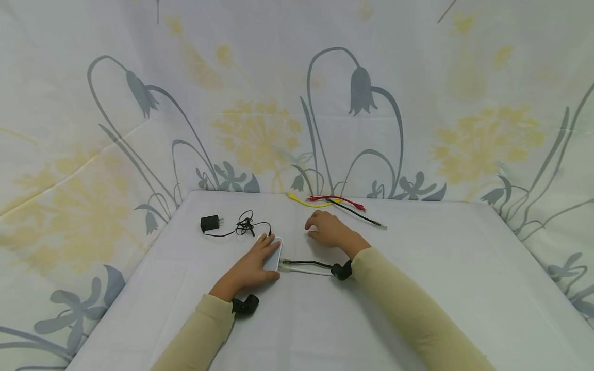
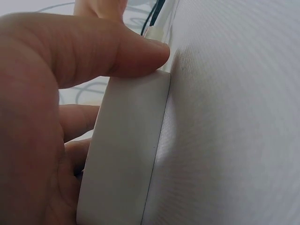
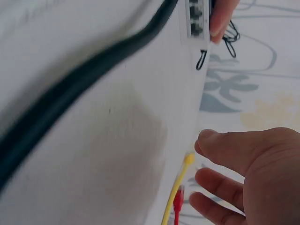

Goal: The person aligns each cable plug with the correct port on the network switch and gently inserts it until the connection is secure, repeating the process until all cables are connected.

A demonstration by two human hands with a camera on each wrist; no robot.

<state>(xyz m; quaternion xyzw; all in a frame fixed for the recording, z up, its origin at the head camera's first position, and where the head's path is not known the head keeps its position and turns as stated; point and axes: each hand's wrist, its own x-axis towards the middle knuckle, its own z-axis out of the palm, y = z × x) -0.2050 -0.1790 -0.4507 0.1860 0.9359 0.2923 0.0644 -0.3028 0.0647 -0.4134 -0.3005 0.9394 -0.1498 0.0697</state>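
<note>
Beige sleeves (image 1: 413,314) are lying nearest us. Leftmost, we are seeing a black adapter (image 1: 210,222) resting beyond the left fingers, prongs bare, its cord (image 1: 245,225) running to the far end of a white box (image 1: 271,260). We are watching the left hand (image 1: 252,264) gripping that box, thumb at the near end, fingertips over the far end. We are judging its long axis to be running away from the person; the hand is hiding its left side, but its ports (image 3: 196,19) are facing right. Just right of the left thumb, a plugged black cable (image 1: 308,263) and a white cable (image 1: 308,271) are apparently entering that side. Next, we are finding the right hand (image 1: 330,230) with thumb and fingers parted, holding nothing. Beyond those fingers, a yellow cable (image 1: 313,205), a red cable (image 1: 336,197) and a loose black cable (image 1: 357,211) are lying unplugged, so we are judging the cabling partly done: two in, three left.
</note>
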